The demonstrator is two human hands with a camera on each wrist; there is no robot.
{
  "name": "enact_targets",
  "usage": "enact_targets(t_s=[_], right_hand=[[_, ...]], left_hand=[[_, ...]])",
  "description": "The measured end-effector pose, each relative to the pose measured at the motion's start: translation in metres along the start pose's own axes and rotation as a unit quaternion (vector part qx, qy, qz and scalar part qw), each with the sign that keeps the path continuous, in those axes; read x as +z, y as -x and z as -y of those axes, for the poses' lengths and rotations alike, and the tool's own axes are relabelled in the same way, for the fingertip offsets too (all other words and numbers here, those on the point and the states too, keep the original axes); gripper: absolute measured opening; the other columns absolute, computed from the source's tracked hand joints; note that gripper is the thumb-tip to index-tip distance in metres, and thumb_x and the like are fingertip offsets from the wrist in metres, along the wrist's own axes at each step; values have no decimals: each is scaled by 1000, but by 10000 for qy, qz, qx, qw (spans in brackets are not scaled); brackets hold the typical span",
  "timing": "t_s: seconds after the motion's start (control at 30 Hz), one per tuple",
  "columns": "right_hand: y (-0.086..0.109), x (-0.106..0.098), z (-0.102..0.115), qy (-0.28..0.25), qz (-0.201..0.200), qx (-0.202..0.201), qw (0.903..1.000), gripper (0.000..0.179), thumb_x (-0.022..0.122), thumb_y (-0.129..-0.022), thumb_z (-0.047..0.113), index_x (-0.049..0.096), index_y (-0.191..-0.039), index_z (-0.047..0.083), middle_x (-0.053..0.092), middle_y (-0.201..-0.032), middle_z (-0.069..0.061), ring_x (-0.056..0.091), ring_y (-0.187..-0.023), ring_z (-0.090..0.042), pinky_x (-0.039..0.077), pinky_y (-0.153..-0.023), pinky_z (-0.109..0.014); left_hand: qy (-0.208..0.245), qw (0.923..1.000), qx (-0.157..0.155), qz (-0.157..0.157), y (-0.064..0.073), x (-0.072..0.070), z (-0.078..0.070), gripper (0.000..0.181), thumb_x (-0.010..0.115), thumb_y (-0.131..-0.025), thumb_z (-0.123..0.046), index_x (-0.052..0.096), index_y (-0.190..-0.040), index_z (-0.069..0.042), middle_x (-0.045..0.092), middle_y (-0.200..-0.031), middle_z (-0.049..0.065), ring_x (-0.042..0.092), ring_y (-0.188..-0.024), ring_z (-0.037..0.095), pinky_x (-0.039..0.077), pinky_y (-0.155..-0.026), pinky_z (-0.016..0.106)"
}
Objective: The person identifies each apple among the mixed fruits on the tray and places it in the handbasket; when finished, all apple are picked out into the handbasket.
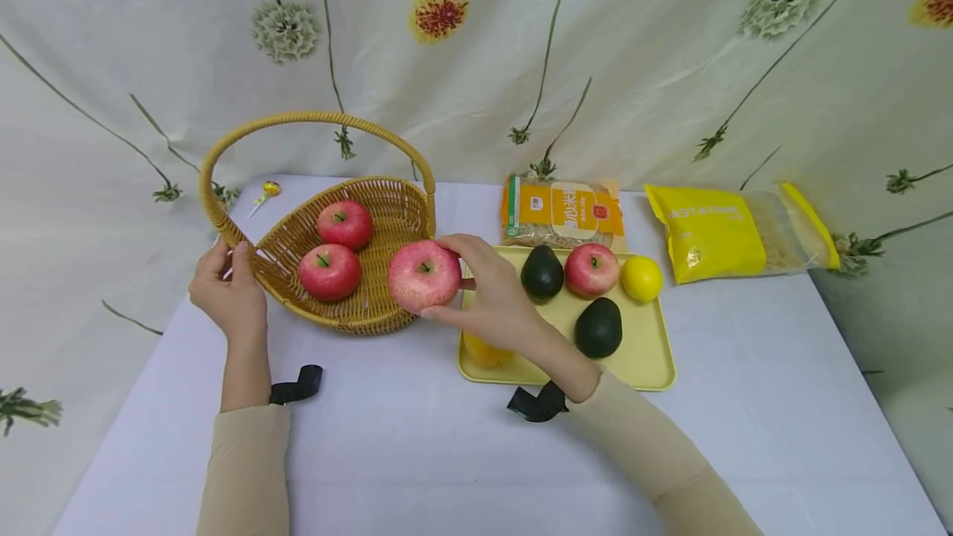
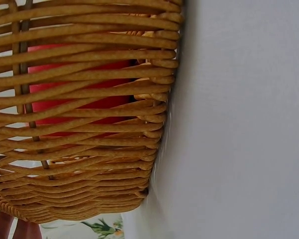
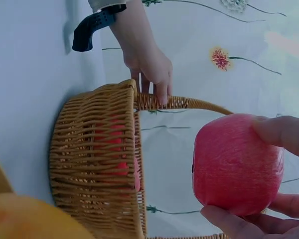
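My right hand (image 1: 495, 292) holds a red apple (image 1: 424, 277) between thumb and fingers, above the right rim of a wicker basket (image 1: 387, 209). In the right wrist view the held apple (image 3: 239, 164) is apart from the basket (image 3: 94, 149). My left hand (image 1: 234, 288) grips the left foot of the basket's arched handle (image 1: 316, 117). Two red apples lie inside: an upper apple (image 1: 346, 223) and a lower apple (image 1: 329, 271). Through the weave in the left wrist view, a red apple (image 2: 79, 94) shows in part.
A yellow tray (image 1: 648, 362) on the right bears two avocados (image 1: 598, 327), an apple (image 1: 591, 270), a lemon (image 1: 641, 279) and a partly hidden yellow-orange fruit (image 1: 487, 351). Behind it lie an orange-labelled food bag (image 1: 562, 212) and a yellow bag (image 1: 715, 234). A lollipop (image 1: 270, 189) lies behind the basket.
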State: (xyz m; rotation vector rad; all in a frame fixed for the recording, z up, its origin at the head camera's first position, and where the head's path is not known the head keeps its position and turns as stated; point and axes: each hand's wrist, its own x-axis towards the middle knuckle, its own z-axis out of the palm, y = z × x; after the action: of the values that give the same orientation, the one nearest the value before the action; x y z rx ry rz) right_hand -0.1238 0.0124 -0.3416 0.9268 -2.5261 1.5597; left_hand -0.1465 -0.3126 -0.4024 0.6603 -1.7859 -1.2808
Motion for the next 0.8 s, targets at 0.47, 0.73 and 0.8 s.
enact_targets(t_s=[0.47, 0.73, 0.8], right_hand=[[-66, 52, 12, 496, -152, 284, 9982, 73, 82, -79, 27, 46, -139, 6, 50, -136, -8, 49, -124, -20, 48, -99, -31], [-96, 67, 4, 735, -445, 862, 9926, 71, 80, -81, 28, 46, -138, 7, 50, -137, -8, 47, -126, -20, 46, -102, -33], [-102, 69, 1, 770, -506, 962, 9911, 70, 80, -81, 28, 46, -138, 6, 49, -138, -8, 46, -128, -21, 46, -103, -34]], left_hand=[[-37, 10000, -55, 5, 3, -1, -1, 25, 62, -95, -17, 72, -118, -20, 58, -91, -23, 55, -86, -4, 45, -74, 14], [-57, 10000, -40, 22, 1, -1, -1, 25, 63, -95, -18, 72, -118, -21, 63, -96, -18, 57, -86, -5, 47, -75, 13], [-76, 10000, -28, -2, 1, -1, -1, 25, 63, -95, -19, 72, -118, -21, 63, -97, -17, 56, -86, -5, 46, -75, 14]])
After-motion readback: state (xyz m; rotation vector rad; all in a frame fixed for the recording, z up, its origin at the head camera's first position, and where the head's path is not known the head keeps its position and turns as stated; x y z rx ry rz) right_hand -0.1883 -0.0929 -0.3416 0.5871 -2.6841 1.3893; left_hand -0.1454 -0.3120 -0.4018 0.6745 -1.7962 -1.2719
